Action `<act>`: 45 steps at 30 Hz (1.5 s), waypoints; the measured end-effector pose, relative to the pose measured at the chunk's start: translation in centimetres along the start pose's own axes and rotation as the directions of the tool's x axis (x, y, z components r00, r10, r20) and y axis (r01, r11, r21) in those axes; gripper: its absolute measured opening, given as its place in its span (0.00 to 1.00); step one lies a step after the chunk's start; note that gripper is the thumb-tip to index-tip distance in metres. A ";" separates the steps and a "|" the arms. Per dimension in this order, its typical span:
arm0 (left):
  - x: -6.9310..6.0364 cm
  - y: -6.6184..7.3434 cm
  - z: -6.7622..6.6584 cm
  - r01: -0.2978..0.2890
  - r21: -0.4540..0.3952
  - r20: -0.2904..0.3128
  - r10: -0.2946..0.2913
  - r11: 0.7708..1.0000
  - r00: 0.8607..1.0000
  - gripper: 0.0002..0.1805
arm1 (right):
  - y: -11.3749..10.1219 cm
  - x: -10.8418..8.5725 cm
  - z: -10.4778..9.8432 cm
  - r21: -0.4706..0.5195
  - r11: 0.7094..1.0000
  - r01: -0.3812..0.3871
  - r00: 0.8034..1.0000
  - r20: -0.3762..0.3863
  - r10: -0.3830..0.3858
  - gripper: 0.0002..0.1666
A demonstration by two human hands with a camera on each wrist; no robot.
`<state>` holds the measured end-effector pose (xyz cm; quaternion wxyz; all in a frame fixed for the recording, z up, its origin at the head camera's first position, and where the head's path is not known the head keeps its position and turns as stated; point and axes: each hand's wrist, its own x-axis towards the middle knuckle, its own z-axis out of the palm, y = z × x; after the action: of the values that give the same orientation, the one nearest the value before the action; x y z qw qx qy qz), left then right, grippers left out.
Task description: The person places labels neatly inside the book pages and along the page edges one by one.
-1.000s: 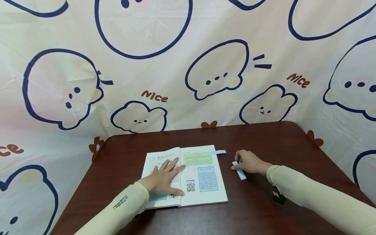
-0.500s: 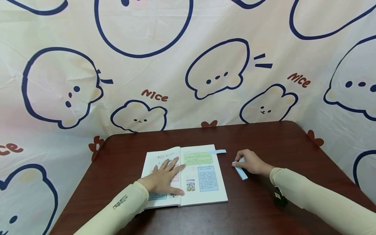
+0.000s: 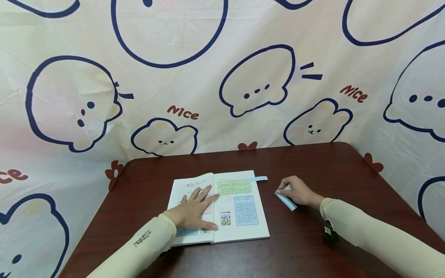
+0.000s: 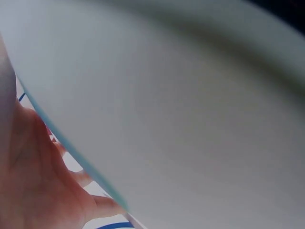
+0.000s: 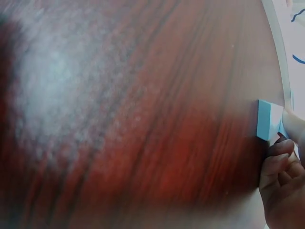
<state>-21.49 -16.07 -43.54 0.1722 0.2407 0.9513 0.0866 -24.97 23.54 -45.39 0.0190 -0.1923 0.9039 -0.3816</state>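
Note:
An open book with printed pages lies on the table. My left hand rests flat on its left page, fingers spread; in the left wrist view the palm lies along the page. A light-blue paper strip sticks out past the right page's upper edge. Right of the book, my right hand pinches a narrow light-blue pad of sticky notes, tilted on the table. A raised blue piece shows near the fingers. In the right wrist view, the pad's thick end stands out beside curled fingers.
The dark red-brown wooden table carries the book and the pad. Behind it and at both sides hangs a pale cloth with cartoon bears. A small black device sits under the right sleeve.
My right hand has shifted slightly right, and the pad has tilted onto its edge. A blue piece has risen beside the fingers. The left hand stays on the page.

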 end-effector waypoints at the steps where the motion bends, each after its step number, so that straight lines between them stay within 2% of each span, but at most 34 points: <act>1: 0.0 0.0 0.0 0.000 0.000 -0.001 0.000 1.000 1.000 0.56 | 0.0 0.0 0.0 -0.003 1.000 -0.003 1.000 -0.005 0.003 0.07; 6: 0.1 0.0 0.0 0.000 0.008 0.000 0.000 1.000 1.000 0.56 | 0.1 0.1 0.1 -0.037 0.999 -0.017 1.000 -0.016 0.016 0.08; 12: 0.2 0.0 -0.1 -0.003 0.013 0.001 0.003 1.000 1.000 0.56 | 0.4 0.5 -0.7 -0.072 0.997 -0.036 0.995 0.095 0.042 0.08; 16: 0.2 0.1 -0.1 -0.002 0.012 0.001 0.002 1.000 1.000 0.56 | 0.2 0.6 -1.5 -0.012 0.998 -0.060 0.982 0.178 0.061 0.13; 20: 0.2 0.1 -0.2 0.003 0.012 -0.002 -0.003 1.000 1.000 0.56 | -0.1 0.5 -1.8 0.059 0.992 -0.110 0.974 0.207 0.095 0.14; 27: 0.2 0.0 0.0 -0.003 0.004 0.001 0.003 1.000 1.000 0.56 | -0.2 0.2 -1.5 0.083 0.983 -0.162 0.975 0.164 0.147 0.09; 40: 0.1 -0.1 0.1 -0.005 0.007 -0.001 0.005 1.000 1.000 0.56 | 0.1 -0.4 -0.8 0.100 0.989 -0.110 0.992 0.067 0.104 0.07; 45: 0.2 -0.1 0.1 -0.003 0.013 -0.006 0.003 1.000 1.000 0.56 | 0.0 -0.4 -0.4 0.073 0.992 -0.099 0.995 0.018 0.098 0.07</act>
<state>-21.63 -16.07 -43.66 0.1677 0.2432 0.9519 0.0816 -24.65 23.99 -45.14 0.0512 -0.1491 0.8975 -0.4118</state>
